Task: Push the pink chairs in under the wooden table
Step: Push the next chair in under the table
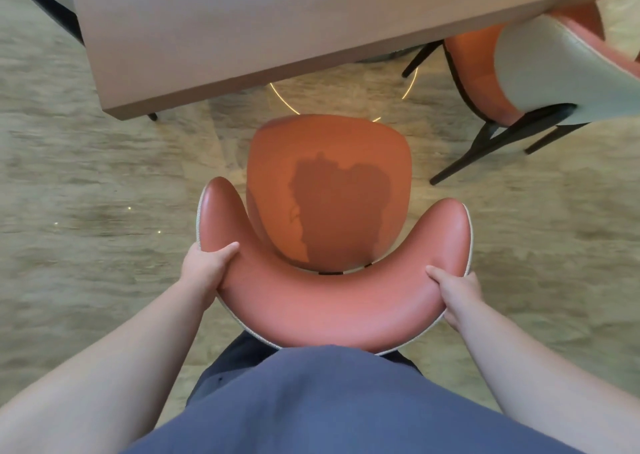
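both hands (207, 266) gripping pink chair (329, 297) backrest, seat just short of table (242, 37) edge

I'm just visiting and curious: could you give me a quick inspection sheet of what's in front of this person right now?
Surface: wooden table, top bare where visible.
Job's things: pink chair facing the table, seat not yet under it; second pink chair at right, seat partly under the table.
Clutter: nothing seen.
Grips: left hand and right hand each clasp the curved backrest, one at either side.
Cables: nothing seen.
Surroundings: mottled beige floor; dark leg of something at top left.
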A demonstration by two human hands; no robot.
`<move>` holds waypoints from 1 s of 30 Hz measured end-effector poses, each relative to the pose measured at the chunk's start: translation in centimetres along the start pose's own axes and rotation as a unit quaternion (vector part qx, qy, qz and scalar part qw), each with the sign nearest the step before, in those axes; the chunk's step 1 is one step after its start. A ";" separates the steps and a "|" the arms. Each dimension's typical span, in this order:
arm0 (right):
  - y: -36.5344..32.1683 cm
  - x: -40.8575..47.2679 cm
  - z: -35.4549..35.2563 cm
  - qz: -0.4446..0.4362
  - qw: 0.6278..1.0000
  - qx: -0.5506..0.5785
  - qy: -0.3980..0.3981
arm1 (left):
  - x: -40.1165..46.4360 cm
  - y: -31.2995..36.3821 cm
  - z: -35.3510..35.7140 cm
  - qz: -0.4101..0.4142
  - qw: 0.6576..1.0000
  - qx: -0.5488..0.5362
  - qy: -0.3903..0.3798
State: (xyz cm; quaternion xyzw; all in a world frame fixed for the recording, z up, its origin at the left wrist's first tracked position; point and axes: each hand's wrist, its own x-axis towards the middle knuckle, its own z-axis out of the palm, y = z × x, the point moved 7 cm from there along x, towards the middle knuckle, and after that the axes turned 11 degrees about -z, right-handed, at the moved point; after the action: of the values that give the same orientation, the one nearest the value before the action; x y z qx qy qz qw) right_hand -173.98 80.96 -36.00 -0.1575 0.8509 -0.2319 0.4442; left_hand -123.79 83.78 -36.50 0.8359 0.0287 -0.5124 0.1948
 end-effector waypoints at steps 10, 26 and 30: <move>-2.4 0.4 -0.4 -0.069 0.997 -0.041 -0.007 | -0.5 2.3 -0.3 0.055 0.998 0.029 0.033; -18.7 6.6 4.1 -0.206 0.973 -0.078 -0.069 | -0.7 10.6 1.7 0.077 0.993 -0.034 0.082; -21.9 9.1 6.0 -0.224 0.968 -0.071 -0.083 | 0.5 13.0 2.7 0.083 0.991 -0.054 0.088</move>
State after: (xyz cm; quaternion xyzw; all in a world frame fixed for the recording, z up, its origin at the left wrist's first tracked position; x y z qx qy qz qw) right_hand -172.73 56.67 -33.53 -0.3942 0.7682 -0.2506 0.4378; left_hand -122.67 70.76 -34.13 0.8653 0.0040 -0.4167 0.2784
